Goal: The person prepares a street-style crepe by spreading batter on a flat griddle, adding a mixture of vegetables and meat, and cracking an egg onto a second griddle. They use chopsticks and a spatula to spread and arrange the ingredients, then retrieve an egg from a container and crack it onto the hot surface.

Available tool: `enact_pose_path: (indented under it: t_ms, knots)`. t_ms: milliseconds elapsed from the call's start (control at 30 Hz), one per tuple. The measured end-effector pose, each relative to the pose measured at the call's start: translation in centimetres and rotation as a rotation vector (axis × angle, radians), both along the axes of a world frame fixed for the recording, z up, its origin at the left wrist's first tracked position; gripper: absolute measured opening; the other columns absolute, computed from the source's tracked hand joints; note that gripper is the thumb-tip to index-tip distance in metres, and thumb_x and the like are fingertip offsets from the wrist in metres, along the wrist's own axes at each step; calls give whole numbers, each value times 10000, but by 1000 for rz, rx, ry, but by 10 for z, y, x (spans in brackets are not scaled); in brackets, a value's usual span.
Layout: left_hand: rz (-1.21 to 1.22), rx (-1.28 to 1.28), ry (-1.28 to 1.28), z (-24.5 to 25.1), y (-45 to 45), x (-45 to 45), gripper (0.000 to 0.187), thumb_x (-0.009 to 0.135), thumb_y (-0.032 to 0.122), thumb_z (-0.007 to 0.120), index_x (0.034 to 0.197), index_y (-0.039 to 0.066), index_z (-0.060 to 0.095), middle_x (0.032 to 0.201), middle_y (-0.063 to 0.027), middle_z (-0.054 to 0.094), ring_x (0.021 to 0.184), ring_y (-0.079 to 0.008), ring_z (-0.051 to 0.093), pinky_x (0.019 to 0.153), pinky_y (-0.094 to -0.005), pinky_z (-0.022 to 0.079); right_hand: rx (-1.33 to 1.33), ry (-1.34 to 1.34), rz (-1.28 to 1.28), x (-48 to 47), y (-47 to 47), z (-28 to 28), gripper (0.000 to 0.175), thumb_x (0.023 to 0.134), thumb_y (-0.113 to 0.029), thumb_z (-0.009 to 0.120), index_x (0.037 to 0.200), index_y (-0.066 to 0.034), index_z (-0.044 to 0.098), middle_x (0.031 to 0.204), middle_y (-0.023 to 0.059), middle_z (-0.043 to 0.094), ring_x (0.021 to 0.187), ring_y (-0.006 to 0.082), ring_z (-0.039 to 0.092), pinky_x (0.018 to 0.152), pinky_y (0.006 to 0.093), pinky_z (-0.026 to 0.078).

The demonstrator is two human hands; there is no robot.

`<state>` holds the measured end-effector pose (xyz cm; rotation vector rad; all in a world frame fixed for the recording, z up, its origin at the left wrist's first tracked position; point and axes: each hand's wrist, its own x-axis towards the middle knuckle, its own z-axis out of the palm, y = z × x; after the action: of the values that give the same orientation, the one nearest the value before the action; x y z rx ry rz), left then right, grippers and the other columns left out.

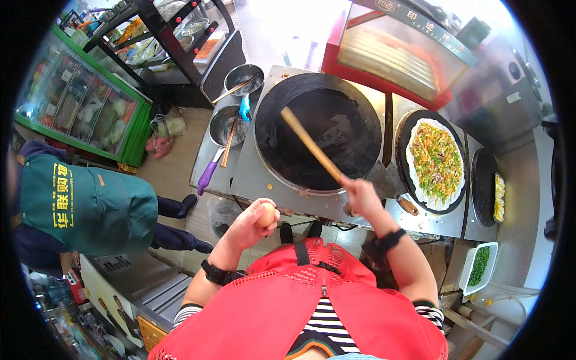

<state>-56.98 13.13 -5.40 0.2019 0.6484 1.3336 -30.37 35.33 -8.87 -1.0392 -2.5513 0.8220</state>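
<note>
My left hand (252, 223) holds a brown egg (266, 214) in front of the counter, below the large round black griddle (315, 99). My right hand (361, 196) grips the lower end of a wooden stick (310, 141), whose other end reaches out over the griddle. No food shows on this griddle. To its right, a smaller round griddle (400, 148) bears a pale flatbread (419, 198) covered with chopped vegetables. A metal spatula (383, 180) with a wide blade lies between the two griddles, close to my right hand.
Two metal bowls (218, 119) with chopsticks stand left of the griddle. A third griddle (483, 189) and a white tub (491, 265) of chopped greens are at the right. A glass-fronted red cabinet (330, 56) stands behind. A person in a green apron (108, 202) is at the left.
</note>
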Motion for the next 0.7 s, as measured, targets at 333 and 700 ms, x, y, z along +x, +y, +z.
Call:
enact_pose_path:
  t_ms: [333,700]
  knots:
    - [62,-40,22,3,-23,-10,269,957,308,532,1127,106,481,967,-85,568,726,-146,523,629,-239,450,20,35,-370,109,15,14,336,858,-34,585,1183,-101,637,775,210,614,713,333,631,627,384,483]
    - [89,2,-108,11,-14,-7,328,953,280,479,1199,63,480,1049,-142,572,798,-187,565,683,-255,476,164,-205,-184,148,-20,25,431,840,-20,559,1240,-171,606,802,156,587,731,356,624,675,416,527]
